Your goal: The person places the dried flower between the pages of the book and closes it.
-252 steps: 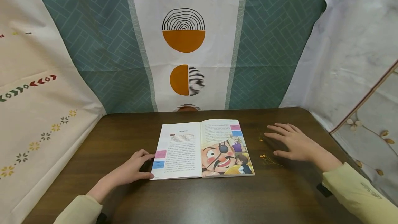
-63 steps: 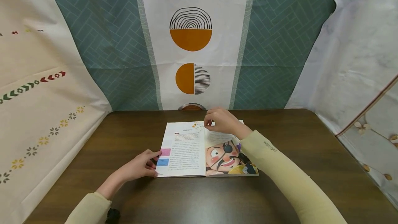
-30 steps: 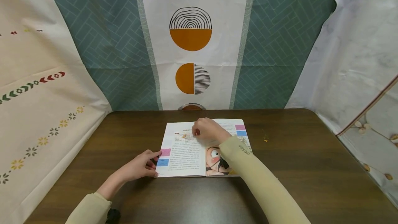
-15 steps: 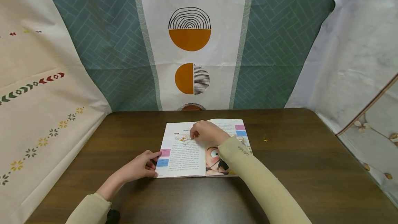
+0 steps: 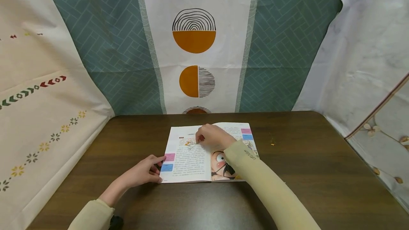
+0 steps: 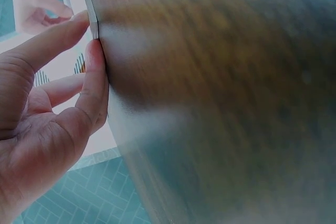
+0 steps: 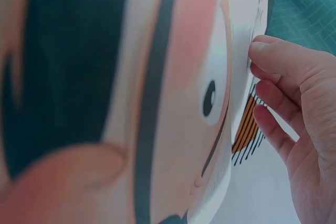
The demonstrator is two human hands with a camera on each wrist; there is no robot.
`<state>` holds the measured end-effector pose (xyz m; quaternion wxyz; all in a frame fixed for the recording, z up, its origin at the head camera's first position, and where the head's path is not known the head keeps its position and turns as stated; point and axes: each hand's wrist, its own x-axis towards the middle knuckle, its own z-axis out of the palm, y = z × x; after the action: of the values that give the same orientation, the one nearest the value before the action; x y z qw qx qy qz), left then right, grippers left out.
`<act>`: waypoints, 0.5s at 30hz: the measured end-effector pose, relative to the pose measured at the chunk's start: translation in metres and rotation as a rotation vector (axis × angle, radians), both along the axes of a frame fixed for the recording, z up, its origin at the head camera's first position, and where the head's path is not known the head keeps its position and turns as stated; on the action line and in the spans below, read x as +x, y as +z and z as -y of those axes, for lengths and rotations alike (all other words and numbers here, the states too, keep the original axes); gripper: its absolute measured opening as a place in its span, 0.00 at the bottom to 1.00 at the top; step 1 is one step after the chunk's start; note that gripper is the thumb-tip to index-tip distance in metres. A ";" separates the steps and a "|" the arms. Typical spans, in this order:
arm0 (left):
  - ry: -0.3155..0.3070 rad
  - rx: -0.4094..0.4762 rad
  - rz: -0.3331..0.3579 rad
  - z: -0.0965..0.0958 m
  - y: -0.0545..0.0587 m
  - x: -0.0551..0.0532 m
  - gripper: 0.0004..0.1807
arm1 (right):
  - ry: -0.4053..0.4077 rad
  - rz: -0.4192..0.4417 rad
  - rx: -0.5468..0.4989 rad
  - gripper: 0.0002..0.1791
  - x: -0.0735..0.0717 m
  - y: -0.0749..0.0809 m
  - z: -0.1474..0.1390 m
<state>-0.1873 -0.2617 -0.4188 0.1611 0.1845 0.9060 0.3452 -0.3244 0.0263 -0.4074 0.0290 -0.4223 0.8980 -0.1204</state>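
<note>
An open book (image 5: 191,162) lies on the dark table, text on its left page, a cartoon pirate on its right. My left hand (image 5: 143,170) holds the book's left edge near the lower corner; the left wrist view shows thumb and fingertips (image 6: 94,51) against that edge. Over the upper part of the left page, my right hand (image 5: 212,136) pinches a thin sprig with small orange flowers (image 5: 188,143). The blossoms point left, low over or on the printed lines. In the right wrist view, thumb and forefinger (image 7: 268,51) meet at the page, and the stem is barely visible.
A second small sprig with an orange flower (image 5: 272,142) lies on the brown wooden table (image 5: 306,173) right of the book. Patterned cloth (image 5: 195,45) hangs behind the table, with further cloths at both sides.
My right hand came from the table's right side, took one sprig, carried it over the book and lowered it to the left page. In the last half second it barely moves. My left hand stays put.
</note>
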 end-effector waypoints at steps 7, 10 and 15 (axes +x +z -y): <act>0.006 -0.009 0.007 -0.001 -0.001 0.001 0.46 | -0.010 -0.044 0.022 0.05 0.004 0.006 -0.010; 0.006 -0.009 0.005 -0.001 -0.001 0.001 0.46 | -0.028 -0.069 0.029 0.04 0.006 0.009 -0.017; -0.001 -0.010 -0.005 -0.001 0.000 0.000 0.46 | -0.057 -0.130 0.018 0.04 0.015 0.013 -0.032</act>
<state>-0.1869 -0.2609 -0.4192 0.1601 0.1847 0.9080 0.3402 -0.3094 0.0582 -0.3949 -0.0291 -0.4033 0.9106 -0.0853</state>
